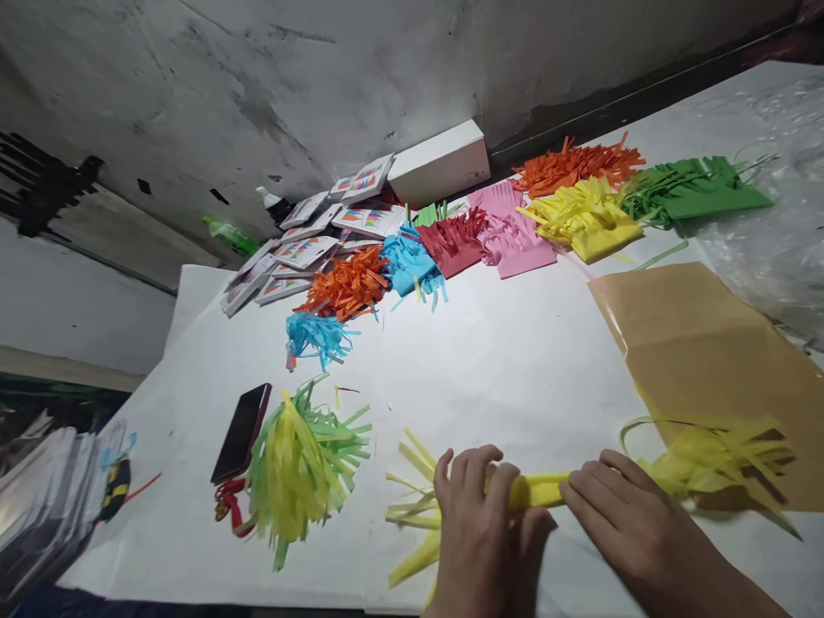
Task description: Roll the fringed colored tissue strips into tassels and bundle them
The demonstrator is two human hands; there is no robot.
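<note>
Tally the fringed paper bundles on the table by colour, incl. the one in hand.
Orange: 2
Blue: 2
Yellow: 2, one at the back, one pinched by left hand and right hand
Green: 1
Red: 1
Pink: 1
Mixed yellow-green: 1
Total: 10

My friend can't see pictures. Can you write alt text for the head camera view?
Two hands, left hand and right hand, press a yellow fringed paper strip on a white table. Around lie colourful fringed paper piles, a phone and brown paper.
</note>
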